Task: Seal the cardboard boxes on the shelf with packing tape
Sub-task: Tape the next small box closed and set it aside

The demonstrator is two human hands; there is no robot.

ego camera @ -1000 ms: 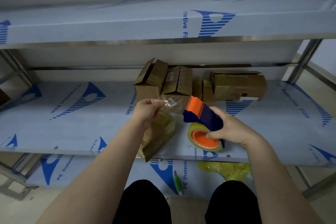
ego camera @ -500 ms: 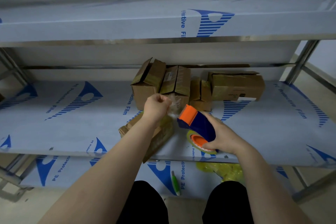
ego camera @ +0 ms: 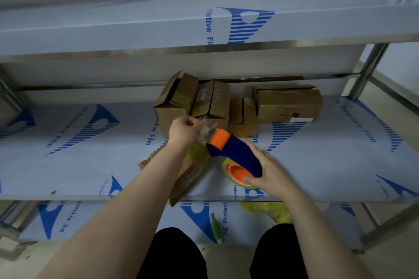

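Brown boxes [ego camera: 290,104] are crowding the back of the shelf [ego camera: 68,161]. The left hand [ego camera: 182,132] is pinching crinkled clear tape [ego camera: 207,127]; the right hand [ego camera: 269,172] is gripping the blue-and-orange tape dispenser [ego camera: 235,154].

The tape dispenser [ego camera: 235,154], with a blue body, orange head and yellowish roll, sits tilted at the shelf [ego camera: 79,165] front. A clear tape strip [ego camera: 207,128] extends from its head. One flattened cardboard box [ego camera: 192,174] overhangs the shelf's front edge. The other cardboard boxes [ego camera: 210,102] are clustered at the shelf rear.

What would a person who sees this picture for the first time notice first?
The orange and blue tape dispenser, held by the right hand near the front of the middle shelf, catches the eye first. The left hand pinches the clear tape pulled from it. Behind them, brown boxes stand grouped at the shelf's back.
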